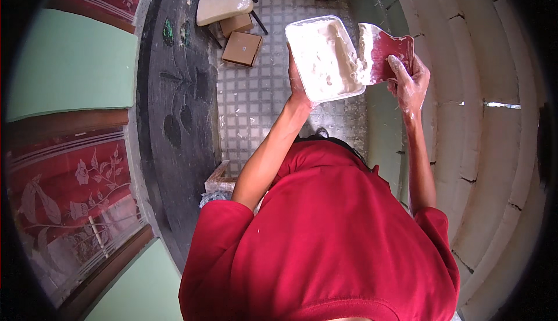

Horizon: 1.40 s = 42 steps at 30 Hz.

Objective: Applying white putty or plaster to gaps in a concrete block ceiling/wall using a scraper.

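My left hand (297,82) grips a white rectangular tub (353,93) from its left side and underneath, so most of its fingers are hidden. Thick white paste (319,53), like wall putty, fills much of the tub and is smeared up its inner walls. In my right hand (409,82) is a wide red putty knife (388,46), held with the thumb on its face. White paste clings to the blade's left edge, which is at the tub's right rim. Dried or wet white smears cover the fingers and wrist of my right hand.
A pale chair (225,4) stands at the far left, with a brown cardboard box (242,49) near it on the tiled floor (244,111). A dark painted panel (174,106) runs along the left. On the right is a pale wall with cracked seams (465,141).
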Tool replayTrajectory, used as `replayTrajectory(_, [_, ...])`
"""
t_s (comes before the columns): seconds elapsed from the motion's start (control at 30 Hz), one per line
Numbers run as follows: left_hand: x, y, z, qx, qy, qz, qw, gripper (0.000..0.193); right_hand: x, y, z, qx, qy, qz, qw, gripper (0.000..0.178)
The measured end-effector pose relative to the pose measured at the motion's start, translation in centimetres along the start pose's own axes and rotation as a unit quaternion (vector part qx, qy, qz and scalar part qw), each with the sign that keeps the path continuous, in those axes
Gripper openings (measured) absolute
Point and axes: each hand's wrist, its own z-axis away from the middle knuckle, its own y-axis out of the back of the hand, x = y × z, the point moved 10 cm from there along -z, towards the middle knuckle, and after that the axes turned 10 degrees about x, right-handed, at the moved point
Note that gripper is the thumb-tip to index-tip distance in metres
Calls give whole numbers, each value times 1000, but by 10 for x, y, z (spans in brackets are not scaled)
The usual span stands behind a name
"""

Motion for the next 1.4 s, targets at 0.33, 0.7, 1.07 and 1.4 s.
replayTrajectory(0.33, [2,-6,-9,-8,41,55,998,68,-1,-4,-17,20,25,-32,999,16])
replayTrajectory(0.7, [-2,-19,-5,-39,72,68,994,69,-9,-12,-34,25,44,-67,996,14])
replayTrajectory(1.07, [-15,-27,11,-52,139,84,985,70,-71,-30,-43,-95,176,-66,978,17])
replayTrajectory(1.4, [-11,-38,29,-81,152,128,977,64,-109,-48,25,-255,585,218,739,44])
